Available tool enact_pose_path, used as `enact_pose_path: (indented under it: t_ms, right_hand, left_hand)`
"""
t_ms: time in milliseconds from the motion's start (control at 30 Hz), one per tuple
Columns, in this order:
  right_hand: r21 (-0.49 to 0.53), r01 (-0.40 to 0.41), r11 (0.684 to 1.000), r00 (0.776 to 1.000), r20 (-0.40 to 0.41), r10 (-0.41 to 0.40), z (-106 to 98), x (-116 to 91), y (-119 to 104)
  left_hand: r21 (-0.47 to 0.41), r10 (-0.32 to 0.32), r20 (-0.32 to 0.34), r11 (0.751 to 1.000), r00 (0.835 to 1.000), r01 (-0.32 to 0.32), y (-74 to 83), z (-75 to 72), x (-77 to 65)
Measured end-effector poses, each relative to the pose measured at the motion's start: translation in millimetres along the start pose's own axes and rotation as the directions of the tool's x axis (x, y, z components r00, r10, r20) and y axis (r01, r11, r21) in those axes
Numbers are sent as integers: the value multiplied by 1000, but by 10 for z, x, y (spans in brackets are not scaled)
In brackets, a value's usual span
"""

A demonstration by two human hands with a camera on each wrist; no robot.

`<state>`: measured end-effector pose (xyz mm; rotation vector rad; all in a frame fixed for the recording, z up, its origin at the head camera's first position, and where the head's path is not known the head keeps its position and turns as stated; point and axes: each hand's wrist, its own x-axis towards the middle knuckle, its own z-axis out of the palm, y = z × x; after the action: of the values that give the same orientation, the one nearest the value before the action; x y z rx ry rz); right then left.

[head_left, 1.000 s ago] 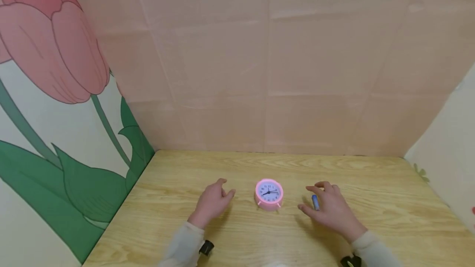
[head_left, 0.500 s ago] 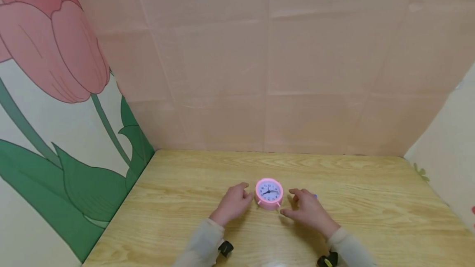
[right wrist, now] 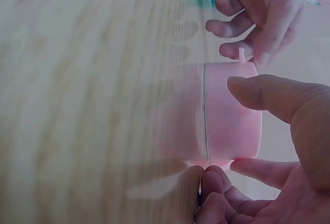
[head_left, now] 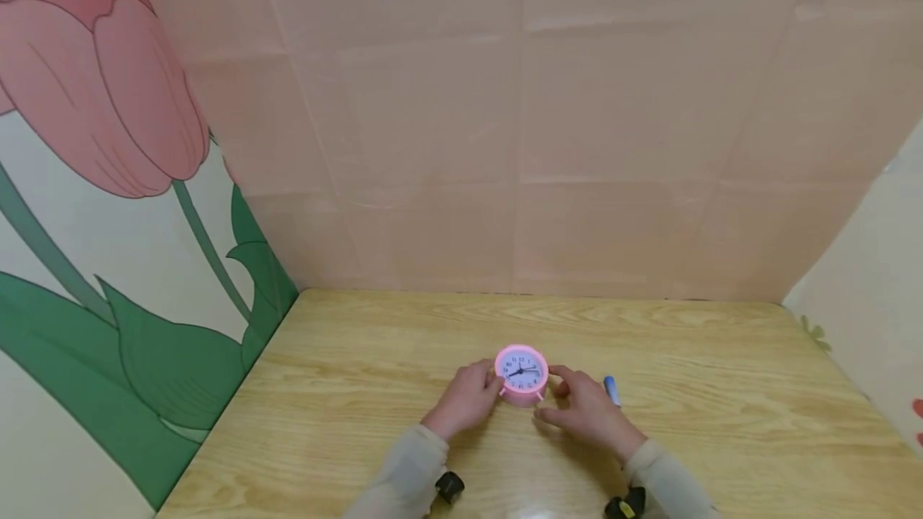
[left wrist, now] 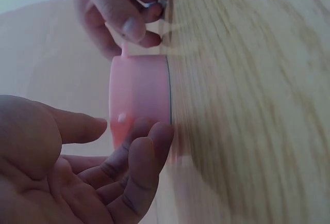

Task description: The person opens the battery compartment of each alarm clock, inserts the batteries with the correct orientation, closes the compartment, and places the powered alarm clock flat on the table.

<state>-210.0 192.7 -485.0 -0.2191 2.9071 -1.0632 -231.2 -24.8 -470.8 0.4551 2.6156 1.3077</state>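
A round pink alarm clock (head_left: 521, 400) lies face up on the wooden table, its two small legs pointing toward me. My left hand (head_left: 465, 400) is at its left side, with the thumb close to the rim; in the left wrist view the fingers (left wrist: 142, 157) reach beside the casing, loosely bent. On the other side is my right hand (head_left: 587, 413), its index fingertip at the clock's right edge and its thumb apart in front. The right wrist view shows that thumb extended before the pink casing (right wrist: 232, 115). Whether the fingertips press on the clock, I cannot tell.
A short blue cylinder (head_left: 611, 390) lies on the table (head_left: 389, 327) just right of my right hand. Behind the table hangs a creased pinkish-brown sheet (head_left: 433, 142). A tulip-painted wall (head_left: 137, 102) stands at the left, a pale wall (head_left: 880, 303) at the right.
Both hands have moved inward from either side to the clock, the right one passing the blue cylinder. The clock has stayed in its place.
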Motion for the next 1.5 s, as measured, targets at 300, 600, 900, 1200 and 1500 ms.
enact_pose_path:
  t_ms: [300, 600, 900, 1200, 1500]
  right_hand:
    - [44, -5, 999, 1000, 3, 5, -4, -33, -46]
    - [154, 42, 987, 998, -59, -33, -44, -71, -110]
    - [191, 47, 980, 992, -125, -23, -66, -64, -200]
    - [184, 144, 972, 979, -169, -113, -56, -82, -270]
    - [158, 202, 966, 968, -185, -172, -6, -108, -346]
  left_hand:
    - [-97, -58, 23, 993, 998, 60, -1, 10, 13]
    - [-261, -88, 57, 960, 994, 100, -26, -30, 5]
    - [-321, -98, 74, 940, 992, 117, -34, -13, -24]
    - [-334, -83, 123, 935, 989, 120, -79, 70, -53]
    - [-345, -64, 166, 931, 984, 119, -64, 106, -75]
